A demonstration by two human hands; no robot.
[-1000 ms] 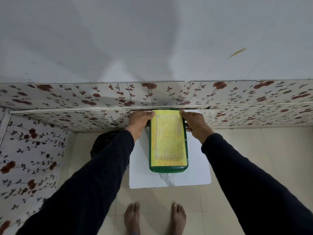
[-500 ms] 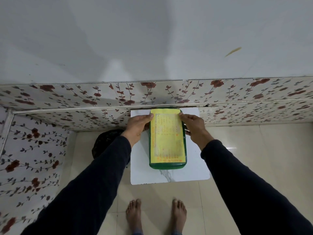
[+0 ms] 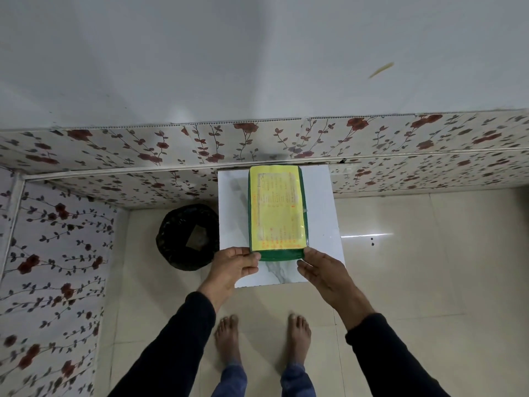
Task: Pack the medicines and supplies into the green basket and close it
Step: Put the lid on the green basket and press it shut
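Now both hands (image 3: 283,265) flank the basket's (image 3: 282,255) near corners.

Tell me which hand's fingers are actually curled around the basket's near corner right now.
The left hand: its fingers wrap the near-left corner of the green basket. The right hand lies flatter, fingertips only at the near-right corner.

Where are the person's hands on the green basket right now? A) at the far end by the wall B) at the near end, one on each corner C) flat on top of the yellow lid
B: the left hand and the right hand sit at the near corners of the green basket, closest to the person's feet.
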